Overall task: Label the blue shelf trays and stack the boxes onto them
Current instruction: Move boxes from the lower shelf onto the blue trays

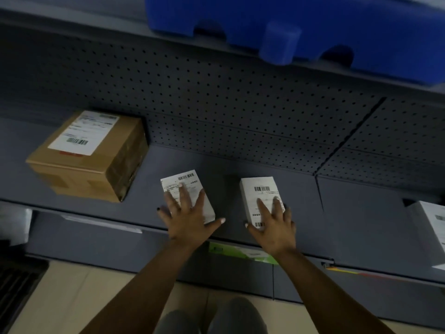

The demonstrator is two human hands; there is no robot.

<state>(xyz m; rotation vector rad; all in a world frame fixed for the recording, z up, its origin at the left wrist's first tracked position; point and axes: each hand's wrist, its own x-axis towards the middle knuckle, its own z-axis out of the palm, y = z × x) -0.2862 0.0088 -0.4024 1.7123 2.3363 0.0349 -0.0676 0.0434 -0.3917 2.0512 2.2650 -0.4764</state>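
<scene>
Two small white boxes with barcode labels lie side by side on the grey shelf (349, 213). My left hand (190, 218) rests flat on the left white box (185, 186), fingers spread, thumb and little finger off its sides. My right hand (274, 227) lies the same way on the right white box (258, 191). Neither hand curls around its box. A blue shelf tray (325, 27) sits on the shelf above, at the upper right. No label on it is visible.
A brown cardboard box (89, 160) with a shipping label stands at the left of the same shelf. Another white box (431, 230) shows at the right edge. A perforated grey back panel (240, 104) closes the shelf behind. A green package (240, 253) lies on the lower shelf.
</scene>
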